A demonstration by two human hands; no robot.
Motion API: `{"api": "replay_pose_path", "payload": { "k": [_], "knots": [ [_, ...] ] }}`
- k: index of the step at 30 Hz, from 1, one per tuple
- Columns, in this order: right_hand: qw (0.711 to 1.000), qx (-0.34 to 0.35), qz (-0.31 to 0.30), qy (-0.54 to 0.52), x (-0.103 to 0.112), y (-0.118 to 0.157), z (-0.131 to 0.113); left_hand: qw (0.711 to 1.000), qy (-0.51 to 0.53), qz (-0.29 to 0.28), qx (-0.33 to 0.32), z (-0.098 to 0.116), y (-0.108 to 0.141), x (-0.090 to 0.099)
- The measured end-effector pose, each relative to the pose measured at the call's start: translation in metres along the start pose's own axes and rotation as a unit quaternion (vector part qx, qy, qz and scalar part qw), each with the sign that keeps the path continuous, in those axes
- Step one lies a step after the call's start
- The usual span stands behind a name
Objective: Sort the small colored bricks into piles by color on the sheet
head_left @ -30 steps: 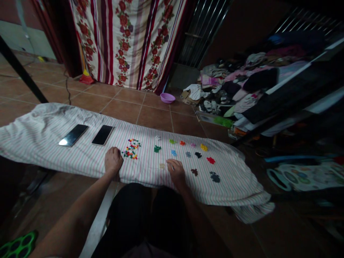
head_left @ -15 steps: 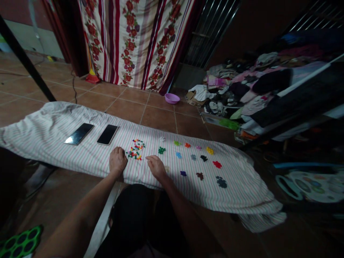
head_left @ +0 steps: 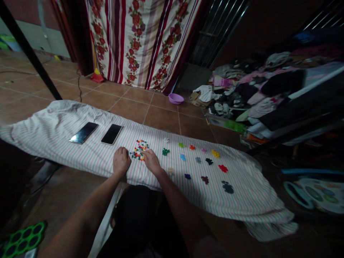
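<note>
A pile of small mixed-colour pieces (head_left: 139,149) lies on the striped cloth (head_left: 150,177) between my hands. My left hand (head_left: 122,160) rests on the cloth just left of the pile, fingers curled under; anything inside is hidden. At the pile's right edge is my right hand (head_left: 152,162), thumb and fingertips pinched together; what they grip is too small to tell. Single-colour heaps spread to the right, among them a green heap (head_left: 165,152), a white heap (head_left: 166,140), a light blue heap (head_left: 183,157), a beige heap (head_left: 170,170) and a yellow heap (head_left: 215,153).
Two phones, a left one (head_left: 84,133) and a right one (head_left: 112,134), lie on the cloth's left part. Beyond on the tiled floor sit a purple basin (head_left: 176,99) and heaped clothes (head_left: 242,82). A floral curtain (head_left: 137,43) hangs behind.
My right hand has moved left, from the bare cloth beside the mixed pile to the pile's edge. My left hand stays beside the pile. The whole view has shifted slightly.
</note>
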State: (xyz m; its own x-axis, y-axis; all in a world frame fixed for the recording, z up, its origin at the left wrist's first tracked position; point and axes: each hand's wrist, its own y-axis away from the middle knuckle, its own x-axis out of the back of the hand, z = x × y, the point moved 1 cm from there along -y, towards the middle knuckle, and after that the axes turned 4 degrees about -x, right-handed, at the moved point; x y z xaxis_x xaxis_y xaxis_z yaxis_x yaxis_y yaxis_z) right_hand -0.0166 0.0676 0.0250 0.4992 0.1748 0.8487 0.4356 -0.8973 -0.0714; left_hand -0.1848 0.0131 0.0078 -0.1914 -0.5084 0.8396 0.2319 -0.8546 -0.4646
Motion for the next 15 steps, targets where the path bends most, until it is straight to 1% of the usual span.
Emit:
{"api": "replay_pose_path", "payload": {
  "k": [6,10,15],
  "knots": [
    [0.999,-0.043,0.002,0.016,-0.001,-0.018,-0.013,1.000,0.005,0.003,0.000,0.001,-0.001,0.001],
    [0.998,-0.054,0.009,0.027,-0.002,-0.026,-0.018,1.000,0.007,0.005,0.002,0.001,-0.001,0.000],
    [0.991,-0.105,-0.006,0.083,0.000,-0.034,-0.029,1.000,0.009,0.006,0.003,0.000,-0.001,-0.001]
  ]
}}
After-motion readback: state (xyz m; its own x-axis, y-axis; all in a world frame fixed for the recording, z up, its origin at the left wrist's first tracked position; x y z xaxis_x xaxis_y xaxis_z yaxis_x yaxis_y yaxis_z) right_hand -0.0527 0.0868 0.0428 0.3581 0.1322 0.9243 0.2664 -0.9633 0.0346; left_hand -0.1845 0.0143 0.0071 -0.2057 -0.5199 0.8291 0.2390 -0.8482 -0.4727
